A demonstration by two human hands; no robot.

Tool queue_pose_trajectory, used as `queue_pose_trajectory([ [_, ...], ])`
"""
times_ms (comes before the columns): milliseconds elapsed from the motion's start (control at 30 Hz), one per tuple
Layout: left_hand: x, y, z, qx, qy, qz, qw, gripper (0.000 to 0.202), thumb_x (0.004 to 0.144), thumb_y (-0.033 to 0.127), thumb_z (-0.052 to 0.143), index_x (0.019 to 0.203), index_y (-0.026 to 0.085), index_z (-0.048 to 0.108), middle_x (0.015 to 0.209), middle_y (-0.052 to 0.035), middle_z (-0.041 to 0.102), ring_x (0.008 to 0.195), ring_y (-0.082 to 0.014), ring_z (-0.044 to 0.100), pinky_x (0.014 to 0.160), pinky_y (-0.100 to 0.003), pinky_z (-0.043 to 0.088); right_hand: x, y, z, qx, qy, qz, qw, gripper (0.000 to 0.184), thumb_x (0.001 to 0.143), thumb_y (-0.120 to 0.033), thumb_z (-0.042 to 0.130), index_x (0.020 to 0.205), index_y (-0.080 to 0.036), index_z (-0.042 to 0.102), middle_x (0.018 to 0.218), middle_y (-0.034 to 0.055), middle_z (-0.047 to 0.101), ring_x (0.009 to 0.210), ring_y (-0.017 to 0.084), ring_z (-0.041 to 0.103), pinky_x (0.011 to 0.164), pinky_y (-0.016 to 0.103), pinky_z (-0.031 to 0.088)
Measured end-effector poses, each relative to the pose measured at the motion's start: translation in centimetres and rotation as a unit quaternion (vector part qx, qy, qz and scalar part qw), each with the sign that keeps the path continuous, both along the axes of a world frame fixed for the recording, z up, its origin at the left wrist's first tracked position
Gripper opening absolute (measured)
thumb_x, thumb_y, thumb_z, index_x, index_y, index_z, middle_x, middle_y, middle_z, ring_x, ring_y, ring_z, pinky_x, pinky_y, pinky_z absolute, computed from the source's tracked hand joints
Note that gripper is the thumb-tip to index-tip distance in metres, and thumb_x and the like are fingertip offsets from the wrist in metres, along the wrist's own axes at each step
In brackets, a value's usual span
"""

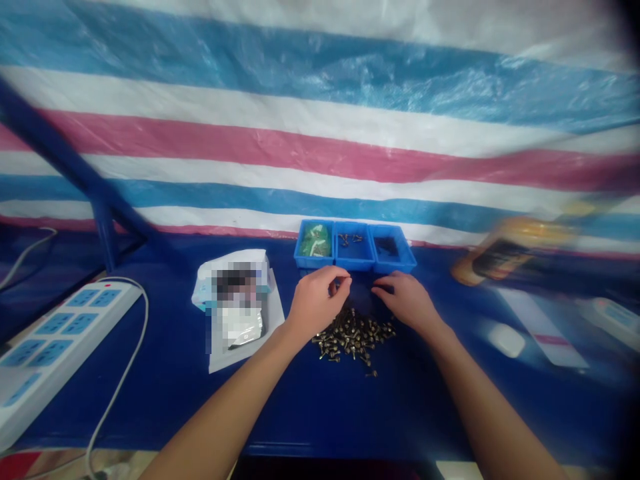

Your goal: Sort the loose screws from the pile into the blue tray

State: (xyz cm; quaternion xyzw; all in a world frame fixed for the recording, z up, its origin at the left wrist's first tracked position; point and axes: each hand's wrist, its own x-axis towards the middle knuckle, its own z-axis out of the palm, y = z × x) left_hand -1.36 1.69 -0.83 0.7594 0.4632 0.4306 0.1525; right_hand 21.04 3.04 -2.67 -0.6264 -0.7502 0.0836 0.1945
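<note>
Several dark metal screws lie in a loose pile on the blue tabletop, just below my hands. Beyond them stands a row of 3 joined blue plastic bins. The left bin holds something green, the middle one a few screws, and the right one small dark items. My left hand sits just in front of the middle bin, its fingertips pinched close together; whether they hold a screw is hidden. My right hand rests palm down beside it, above the pile, with its fingers curled and their tips out of sight.
A white paper with a blurred packet lies left of my hands, and a white power strip with its cable lies further left. To the right are a blurred orange bottle and a white computer mouse. A striped plastic sheet hangs behind.
</note>
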Motion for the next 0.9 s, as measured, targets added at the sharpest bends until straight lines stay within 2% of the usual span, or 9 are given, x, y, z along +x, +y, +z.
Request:
queue_pose_trajectory([
  [100,0.1,0.0,-0.2,0.004,0.002,-0.005,1.0,0.011,0.091,0.024,0.057,0.091,0.022,0.068,0.078,-0.0001,0.068,0.065,-0.0128,0.059,0.062,-0.026,0.045,-0.4,0.1,-0.3,0.0,-0.053,0.005,0.999,0.015,0.087,-0.032,0.063,0.09,-0.029,0.077,0.094,0.0063,0.07,0.09,0.027,0.06,0.072,0.036,0.041],
  [200,0.1,0.0,-0.2,-0.002,0.01,-0.008,1.0,0.011,0.091,0.025,0.057,0.091,0.022,0.068,0.076,0.0001,0.068,0.065,-0.013,0.059,0.063,-0.026,0.045,-0.7,0.2,-0.2,0.01,-0.058,0.01,0.998,0.015,0.088,-0.029,0.061,0.086,-0.027,0.075,0.095,0.0062,0.071,0.093,0.029,0.058,0.074,0.038,0.04],
  [333,-0.1,0.0,-0.1,-0.007,0.024,-0.01,1.0,0.013,0.092,0.028,0.057,0.096,0.023,0.068,0.079,0.0004,0.069,0.066,-0.0131,0.061,0.064,-0.027,0.047,-1.0,-0.1,0.6,0.017,0.071,0.062,0.995,0.015,0.09,-0.027,0.059,0.091,-0.025,0.073,0.095,0.0049,0.073,0.092,0.026,0.06,0.083,0.039,0.044],
  [467,-0.1,0.0,0.0,-0.025,0.024,-0.049,0.998,0.02,0.091,0.036,0.06,0.106,0.025,0.069,0.094,-0.0017,0.073,0.074,-0.0152,0.064,0.066,-0.028,0.05,-1.5,-1.0,1.9,0.014,0.191,0.098,0.977,0.012,0.088,-0.032,0.063,0.092,-0.027,0.073,0.093,0.0026,0.073,0.089,0.023,0.063,0.083,0.038,0.047],
  [633,0.1,0.0,0.2,-0.049,-0.002,-0.095,0.994,0.012,0.09,0.027,0.061,0.096,0.025,0.072,0.091,0.0002,0.074,0.074,-0.0152,0.066,0.069,-0.029,0.052,-2.3,-1.7,2.4,0.007,0.265,0.127,0.956,0.01,0.086,-0.034,0.066,0.091,-0.028,0.073,0.092,0.003,0.072,0.087,0.024,0.063,0.08,0.038,0.047],
  [800,0.2,0.1,0.7,-0.067,-0.061,-0.077,0.993,0.009,0.087,0.02,0.064,0.088,0.023,0.073,0.083,0.0017,0.075,0.066,-0.0134,0.066,0.064,-0.026,0.053,-2.7,-1.9,2.5,-0.03,0.339,0.118,0.933,0.02,0.088,-0.039,0.064,0.103,-0.026,0.068,0.097,0.0023,0.07,0.084,0.02,0.062,0.079,0.033,0.046],
  [900,0.2,0.0,0.9,-0.076,-0.076,-0.07,0.992,0.009,0.086,0.019,0.066,0.087,0.023,0.073,0.082,0.0021,0.075,0.065,-0.0126,0.065,0.063,-0.025,0.052,-2.9,-2.1,2.7,-0.059,0.327,0.12,0.935,0.024,0.094,-0.043,0.054,0.091,-0.023,0.067,0.086,0.0013,0.067,0.078,0.018,0.058,0.074,0.03,0.043],
])
